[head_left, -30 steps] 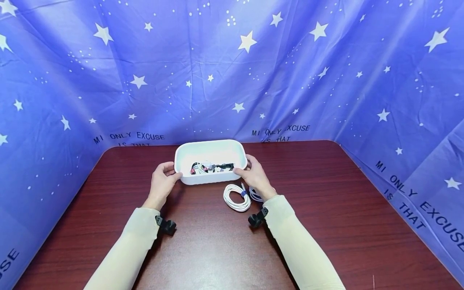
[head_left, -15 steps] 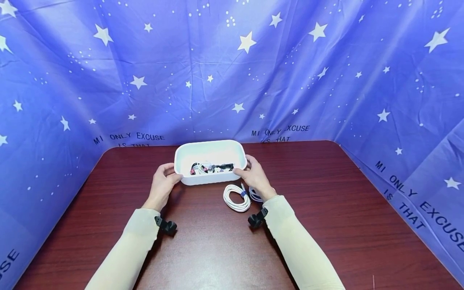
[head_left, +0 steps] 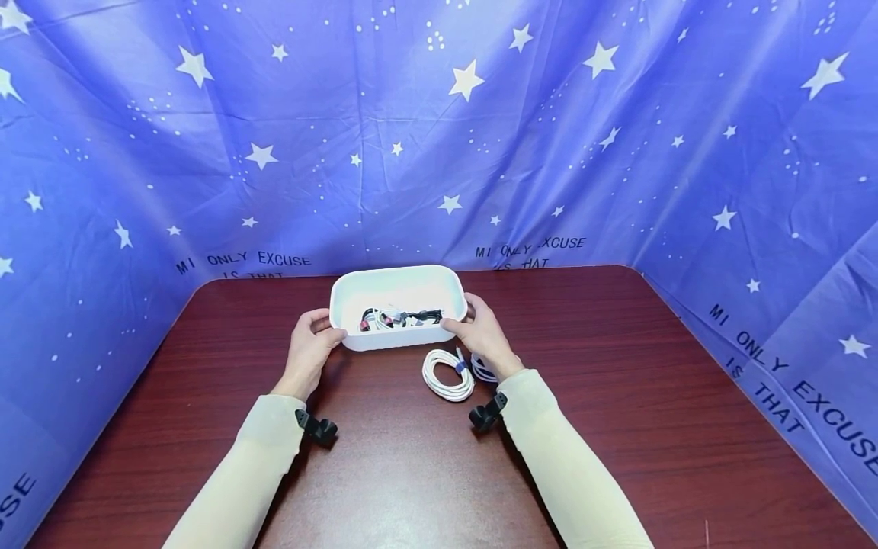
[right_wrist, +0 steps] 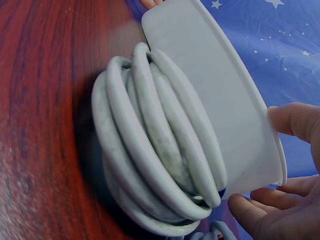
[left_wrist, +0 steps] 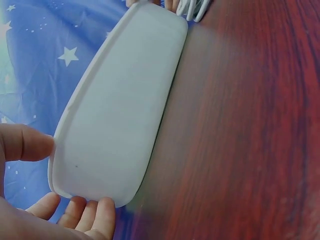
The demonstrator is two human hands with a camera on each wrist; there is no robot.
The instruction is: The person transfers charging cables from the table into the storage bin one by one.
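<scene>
A white oblong box (head_left: 394,339) with rounded corners stands at the far middle of the table. Black, white and red-marked cables (head_left: 418,315) lie inside it. My left hand (head_left: 310,352) grips its left end, thumb at the rim and fingers against the end wall, as the left wrist view also shows. At the right end my right hand (head_left: 485,333) holds it likewise, thumb over the front corner. Just in front of the box sits a coiled white cable (head_left: 451,396) with a blue tie. A second coil (head_left: 483,370) is partly hidden by my right wrist.
The dark red wooden table (head_left: 384,473) stretches toward me and to both sides. Behind and beside it hangs a blue curtain (head_left: 384,99) with white stars. A small black camera mount (head_left: 488,413) sits on each sleeve.
</scene>
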